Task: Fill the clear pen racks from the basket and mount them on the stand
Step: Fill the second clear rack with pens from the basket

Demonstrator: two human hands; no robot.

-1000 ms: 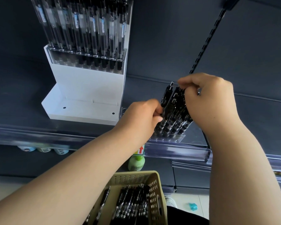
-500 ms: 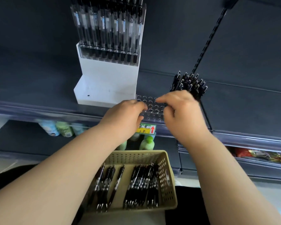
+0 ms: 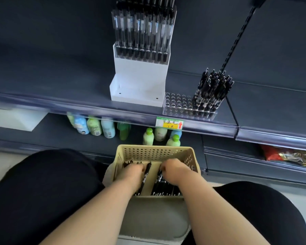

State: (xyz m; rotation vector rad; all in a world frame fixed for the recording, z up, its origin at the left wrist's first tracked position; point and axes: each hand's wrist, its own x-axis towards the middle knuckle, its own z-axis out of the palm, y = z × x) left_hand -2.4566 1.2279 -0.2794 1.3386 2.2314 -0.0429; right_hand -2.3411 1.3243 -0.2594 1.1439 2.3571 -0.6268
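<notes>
Black pens (image 3: 160, 187) lie lengthwise in basket (image 3: 154, 153), tips seemingly toward person.

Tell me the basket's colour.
Beige, with a wall of small round holes: the basket shows best in the head view.

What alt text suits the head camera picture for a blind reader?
The left hand and right hand reach into a beige basket of black pens. On the shelf above, a clear rack stands partly filled beside a white stand carrying one full rack.
</notes>
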